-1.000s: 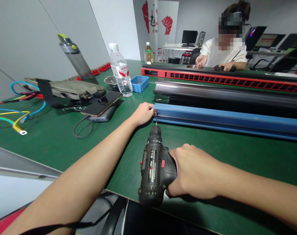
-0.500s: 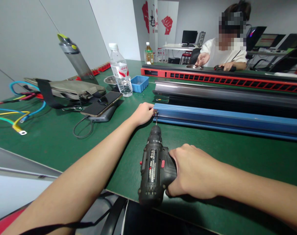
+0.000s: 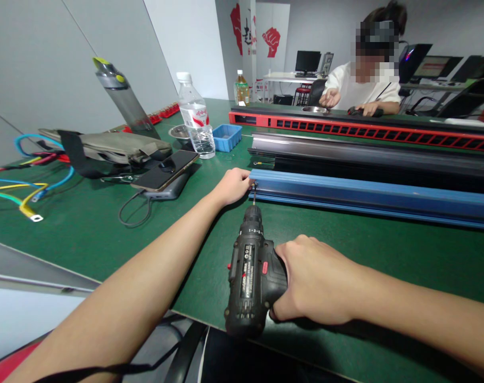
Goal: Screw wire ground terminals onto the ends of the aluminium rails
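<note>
My right hand (image 3: 306,282) is wrapped round the grip of a black cordless drill (image 3: 248,276). The drill points away from me, and its thin bit (image 3: 255,197) reaches the left end of a long blue metal profile (image 3: 345,194). At that same end my left hand (image 3: 236,186) is closed on the profile, thumb and fingers by its edge. The fingertips are partly hidden behind the profile. A small dark piece, perhaps a screw, shows where the bit meets the blue surface; it is too small to name surely.
Behind the blue profile lie a dark metal profile (image 3: 325,147) and a red-black slotted bar (image 3: 345,126). Left of them stand a blue tray (image 3: 227,139), a water bottle (image 3: 198,119), a phone (image 3: 166,170) and a grey bag (image 3: 106,143). A co-worker (image 3: 365,85) sits across the table.
Both my hands, the drill and the blue profile stay in nearly the same place. Across the table, the co-worker's raised hand has shifted slightly.
</note>
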A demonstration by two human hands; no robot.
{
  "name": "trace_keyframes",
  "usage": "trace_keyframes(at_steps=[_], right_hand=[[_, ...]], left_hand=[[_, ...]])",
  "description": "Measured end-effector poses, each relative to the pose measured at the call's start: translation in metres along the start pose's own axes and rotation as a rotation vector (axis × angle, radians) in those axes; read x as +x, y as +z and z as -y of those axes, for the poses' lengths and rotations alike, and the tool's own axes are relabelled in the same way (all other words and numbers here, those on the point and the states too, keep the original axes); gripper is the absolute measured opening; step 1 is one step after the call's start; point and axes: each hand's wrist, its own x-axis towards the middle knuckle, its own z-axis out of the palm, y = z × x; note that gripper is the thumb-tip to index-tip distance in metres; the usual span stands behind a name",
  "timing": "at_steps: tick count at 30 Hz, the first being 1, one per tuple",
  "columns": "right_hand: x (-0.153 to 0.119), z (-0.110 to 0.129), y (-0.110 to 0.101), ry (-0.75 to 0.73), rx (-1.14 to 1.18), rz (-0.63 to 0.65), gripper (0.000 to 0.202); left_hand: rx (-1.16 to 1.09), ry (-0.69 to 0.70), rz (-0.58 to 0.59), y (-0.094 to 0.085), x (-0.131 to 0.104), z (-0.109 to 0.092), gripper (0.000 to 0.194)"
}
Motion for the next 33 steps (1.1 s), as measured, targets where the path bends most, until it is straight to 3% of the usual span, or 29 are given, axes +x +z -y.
trace_keyframes(at_steps=[33], right_hand=[[0.001,0.0,0.0002,0.028,-0.005,0.01,0.029]], left_hand=[[0.006,0.008,-0.001,0.0002,0.0004,0.0002,0.033]])
